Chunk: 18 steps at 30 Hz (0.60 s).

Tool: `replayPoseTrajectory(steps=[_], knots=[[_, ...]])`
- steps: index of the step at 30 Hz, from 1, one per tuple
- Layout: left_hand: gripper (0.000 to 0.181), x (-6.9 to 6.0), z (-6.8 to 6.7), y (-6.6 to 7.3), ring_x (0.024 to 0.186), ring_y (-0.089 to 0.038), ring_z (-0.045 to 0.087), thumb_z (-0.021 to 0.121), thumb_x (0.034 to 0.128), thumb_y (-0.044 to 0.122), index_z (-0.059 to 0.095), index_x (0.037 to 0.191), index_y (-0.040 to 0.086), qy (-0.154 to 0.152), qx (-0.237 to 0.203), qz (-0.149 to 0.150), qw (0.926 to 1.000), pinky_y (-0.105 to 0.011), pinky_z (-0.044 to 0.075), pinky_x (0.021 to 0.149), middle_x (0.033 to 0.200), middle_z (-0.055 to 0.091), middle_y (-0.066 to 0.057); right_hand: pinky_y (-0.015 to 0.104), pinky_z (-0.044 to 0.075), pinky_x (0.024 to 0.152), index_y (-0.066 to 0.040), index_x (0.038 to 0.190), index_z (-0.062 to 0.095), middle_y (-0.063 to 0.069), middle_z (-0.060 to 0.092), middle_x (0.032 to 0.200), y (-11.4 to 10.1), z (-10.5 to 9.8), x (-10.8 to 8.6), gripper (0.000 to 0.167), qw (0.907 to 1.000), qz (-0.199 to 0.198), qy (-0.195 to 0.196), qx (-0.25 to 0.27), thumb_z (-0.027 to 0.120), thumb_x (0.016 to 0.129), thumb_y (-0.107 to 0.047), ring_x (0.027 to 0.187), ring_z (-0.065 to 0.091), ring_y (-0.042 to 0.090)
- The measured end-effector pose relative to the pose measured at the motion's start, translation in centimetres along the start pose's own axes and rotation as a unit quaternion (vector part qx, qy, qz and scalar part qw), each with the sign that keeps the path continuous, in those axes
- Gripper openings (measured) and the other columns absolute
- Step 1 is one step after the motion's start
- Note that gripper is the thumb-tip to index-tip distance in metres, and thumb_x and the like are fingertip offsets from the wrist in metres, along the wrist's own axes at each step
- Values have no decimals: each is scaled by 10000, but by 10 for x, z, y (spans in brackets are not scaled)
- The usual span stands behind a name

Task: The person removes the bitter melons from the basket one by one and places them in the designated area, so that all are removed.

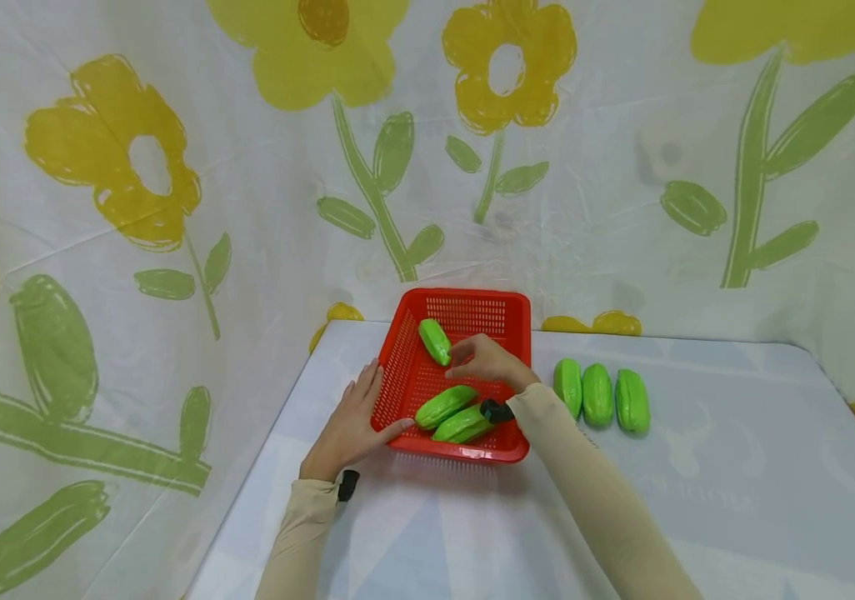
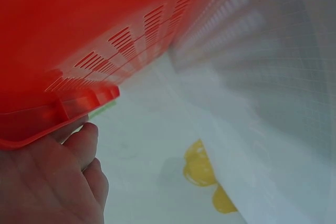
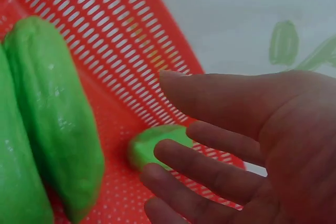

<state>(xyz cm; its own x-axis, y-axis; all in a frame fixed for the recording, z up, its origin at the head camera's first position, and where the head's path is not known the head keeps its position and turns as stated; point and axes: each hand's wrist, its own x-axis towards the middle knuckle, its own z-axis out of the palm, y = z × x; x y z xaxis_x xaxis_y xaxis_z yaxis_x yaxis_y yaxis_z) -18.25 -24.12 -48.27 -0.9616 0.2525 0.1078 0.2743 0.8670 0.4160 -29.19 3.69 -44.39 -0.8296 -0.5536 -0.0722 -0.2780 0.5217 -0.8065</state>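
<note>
A red plastic basket [image 1: 465,452] with slotted walls stands on the table. Inside lie long green ridged fruits or vegetables, their exact kind unclear: one [image 1: 433,340] towards the back left, and two side by side near the front, the left of them [image 1: 445,406] partly over the other [image 1: 463,426]. My left hand [image 1: 351,425] rests against the basket's left side, fingers stretched along it and thumb at the front corner. Over the basket, my right hand [image 1: 489,361] has parted, slightly bent fingers with nothing between them; its fingertips are beside the back green piece [image 3: 157,142].
Three more green pieces, the middle one [image 1: 597,396] among them, stand in a row on the table [image 1: 735,467] right of the basket. A flower-printed cloth [image 1: 262,150] hangs behind and to the left, close to the basket's back.
</note>
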Motion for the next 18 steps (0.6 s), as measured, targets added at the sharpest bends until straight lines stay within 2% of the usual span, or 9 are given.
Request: replayPoseTrajectory(steps=[3, 10, 18], knots=[[1118, 0, 0, 0, 1643, -283, 112, 571, 894, 755, 124, 1666, 81, 3, 10, 31, 10000, -528, 151, 1332, 1767, 90, -60, 433, 594, 988, 60, 1325, 661, 224, 729, 1248, 4, 4, 0, 509, 9997, -10, -174, -158, 800, 903, -189, 1133, 690, 310], [1116, -1, -1, 2, 1642, -295, 112, 582, 895, 746, 131, 1662, 71, -18, -46, 50, 10000, -536, 150, 1330, 1766, 92, -73, 448, 574, 1046, 3, 1372, 652, 192, 695, 1346, 6, 10, 0, 533, 9971, 443, -597, -177, 807, 896, -181, 1204, 667, 294], [1122, 0, -1, 1, 1644, -282, 105, 577, 892, 755, 124, 1665, 79, -18, -33, 16, 10000, -525, 147, 1334, 1767, 92, -64, 431, 574, 1043, 18, 1359, 656, 185, 694, 1351, 8, 13, 1, 552, 9951, 416, -853, -274, 835, 861, -136, 1196, 675, 287]])
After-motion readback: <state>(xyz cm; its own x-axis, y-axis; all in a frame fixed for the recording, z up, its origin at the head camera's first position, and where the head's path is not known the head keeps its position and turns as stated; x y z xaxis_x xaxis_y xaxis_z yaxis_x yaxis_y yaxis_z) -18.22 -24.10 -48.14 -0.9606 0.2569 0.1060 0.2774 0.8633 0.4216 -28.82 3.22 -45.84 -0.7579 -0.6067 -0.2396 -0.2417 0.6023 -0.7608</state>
